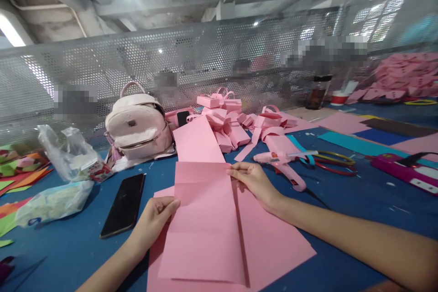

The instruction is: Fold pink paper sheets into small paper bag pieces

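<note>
A creased sheet of pink paper (201, 223) is held between my two hands, raised slightly over other pink sheets (273, 242) on the blue table. My left hand (153, 219) pinches its left edge with thumb and fingers. At the upper right corner, my right hand (251, 180) pinches the same sheet. Another flat pink sheet (200, 139) lies just beyond its top edge. A pink glue gun (282, 166) rests to the right of my right hand, and a black phone (123, 205) lies left of my left hand.
A pale pink backpack (138, 123) stands at the back, beside a pile of folded pink paper pieces (227, 121). Plastic bags (56, 200) lie at left. Scissors (337, 162) and a purple power strip (404, 173) are at right. A perforated metal panel (201, 64) borders the table.
</note>
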Demonstrator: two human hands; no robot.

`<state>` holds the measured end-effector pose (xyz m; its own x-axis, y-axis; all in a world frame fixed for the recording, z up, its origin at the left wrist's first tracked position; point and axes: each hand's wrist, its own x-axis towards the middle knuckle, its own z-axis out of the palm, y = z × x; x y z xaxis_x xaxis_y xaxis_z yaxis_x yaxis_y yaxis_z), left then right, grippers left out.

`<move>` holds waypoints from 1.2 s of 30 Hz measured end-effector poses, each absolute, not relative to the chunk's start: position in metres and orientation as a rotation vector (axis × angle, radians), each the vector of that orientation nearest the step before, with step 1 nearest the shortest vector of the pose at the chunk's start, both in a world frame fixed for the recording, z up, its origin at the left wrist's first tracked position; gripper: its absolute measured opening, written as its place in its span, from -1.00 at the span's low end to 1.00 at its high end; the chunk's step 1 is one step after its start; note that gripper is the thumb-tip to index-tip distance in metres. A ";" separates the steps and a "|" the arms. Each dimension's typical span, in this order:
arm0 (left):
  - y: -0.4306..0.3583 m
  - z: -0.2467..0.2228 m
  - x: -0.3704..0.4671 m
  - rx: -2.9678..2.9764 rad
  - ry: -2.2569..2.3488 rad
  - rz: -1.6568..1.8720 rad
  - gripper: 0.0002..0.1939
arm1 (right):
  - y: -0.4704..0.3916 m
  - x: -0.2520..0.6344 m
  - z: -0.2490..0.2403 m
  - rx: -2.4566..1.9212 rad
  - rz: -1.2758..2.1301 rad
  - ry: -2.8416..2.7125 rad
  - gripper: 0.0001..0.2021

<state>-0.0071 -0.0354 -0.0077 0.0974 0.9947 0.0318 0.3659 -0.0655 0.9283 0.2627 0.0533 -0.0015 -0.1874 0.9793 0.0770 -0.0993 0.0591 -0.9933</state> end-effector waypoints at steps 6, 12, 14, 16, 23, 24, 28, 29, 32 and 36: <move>-0.035 -0.008 -0.007 1.576 1.395 0.954 -0.35 | 0.047 0.260 0.007 -0.924 1.374 -1.368 -0.60; -0.033 -0.010 -0.008 1.589 1.368 0.883 -0.36 | 0.051 0.261 0.003 -0.979 1.342 -1.379 -0.63; -0.033 -0.009 -0.008 1.593 1.365 0.880 -0.35 | 0.053 0.263 0.001 -1.001 1.321 -1.376 -0.64; -0.033 -0.009 -0.008 1.593 1.371 0.893 -0.35 | 0.053 0.264 0.000 -1.004 1.306 -1.378 -0.65; -0.033 -0.009 -0.007 1.584 1.382 0.949 -0.36 | 0.050 0.264 0.003 -0.948 1.283 -1.401 -0.67; -0.033 -0.009 -0.007 1.584 1.382 0.957 -0.36 | 0.050 0.264 0.004 -0.948 1.284 -1.408 -0.67; -0.035 -0.008 -0.005 1.567 1.393 1.015 -0.37 | 0.051 0.265 0.002 -0.979 1.301 -1.474 -0.61; -0.036 -0.008 -0.004 1.560 1.397 1.034 -0.38 | 0.050 0.265 0.002 -0.985 1.311 -1.509 -0.57; -0.038 -0.008 -0.003 1.538 1.406 1.093 -0.40 | 0.046 0.263 -0.001 -0.986 1.347 -1.639 -0.46; -0.039 -0.010 -0.004 1.513 1.417 1.174 -0.41 | 0.038 0.261 -0.004 -0.963 1.406 -1.781 -0.38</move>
<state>-0.0040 -0.0393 -0.0103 -0.0295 0.9910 0.1308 0.3127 -0.1151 0.9428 0.2605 0.0384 -0.0041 -0.5081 0.8595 0.0555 0.1452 0.1490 -0.9781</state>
